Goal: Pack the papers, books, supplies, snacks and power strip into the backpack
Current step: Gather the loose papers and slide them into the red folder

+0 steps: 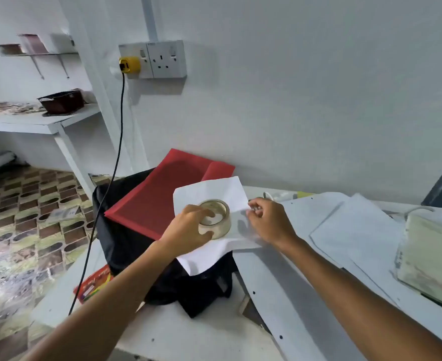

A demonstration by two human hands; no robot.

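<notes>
Our left hand curls round a roll of clear tape, thumb low on its near wall and fingers hooked over the rim at nine o'clock. Our right hand pinches something small at its fingertips just at three o'clock of the roll; we cannot tell whether it is the tape's loose end or the edge of the white paper beneath.

The roll lies flat, its hole facing up, so its axis runs vertical, and it sits on the white paper, which drapes over the black backpack at the bench edge. The sheet's long side runs roughly from six toward twelve o'clock, its far corner lifted. A red folder slants out of the bag, its long axis from seven to one o'clock.

We judge the step to be getting the tape into the bag. To do it well we should lift the roll straight off the sheet, so the paper does not drag or crease, then slip it down beside the folder where the opening gapes. More loose papers wait at three o'clock, a red snack packet lies at seven o'clock of the bag, and a black cable hangs from the wall socket.
</notes>
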